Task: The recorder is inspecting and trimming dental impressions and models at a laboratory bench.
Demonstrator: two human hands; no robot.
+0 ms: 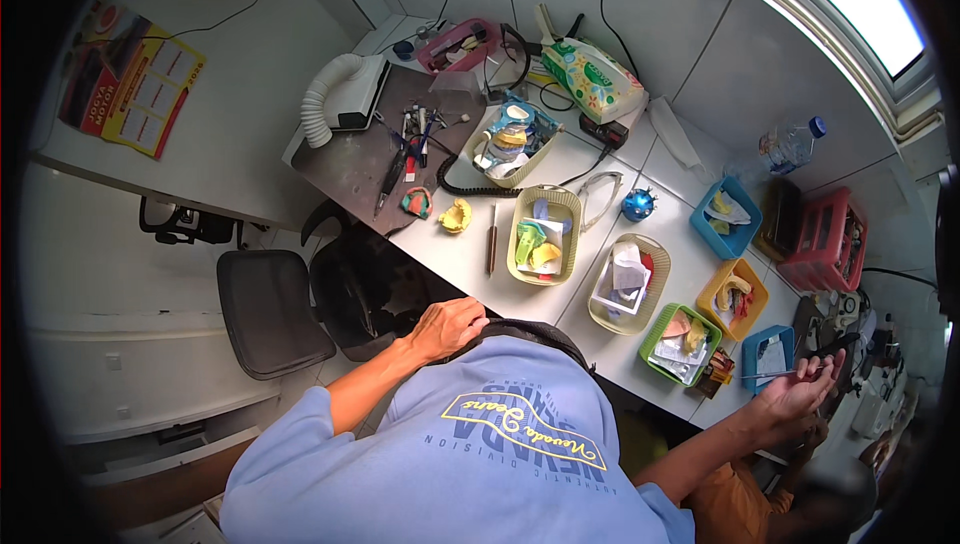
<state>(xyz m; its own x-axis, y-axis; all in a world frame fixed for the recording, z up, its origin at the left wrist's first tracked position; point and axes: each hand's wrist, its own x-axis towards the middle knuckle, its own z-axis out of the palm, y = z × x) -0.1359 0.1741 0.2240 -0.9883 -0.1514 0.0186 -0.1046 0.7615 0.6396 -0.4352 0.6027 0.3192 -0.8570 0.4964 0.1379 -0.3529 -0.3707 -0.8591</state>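
Observation:
My left hand [452,328] is curled closed at the near table edge, beside the dark band at my waist. Whatever its fingers may hold is hidden. Out to the right, my right hand [798,392] is raised palm up, its fingers pinching a thin metal tool [765,375] that points left. Under that tool's tip sits a blue basket [750,354] with papers. On the table ahead of my left hand lie a slim brown-handled tool [492,242], a yellow dental cast [455,217] and a red-and-green moulded piece [416,203].
Several baskets with casts and papers stand across the table, among them a cream one [574,244] and a green one [650,329]. A blue spiky ball [638,205], a tissue pack [595,79] and a dust hose [318,94] lie farther back. Another person's orange sleeve [730,504] is close at right.

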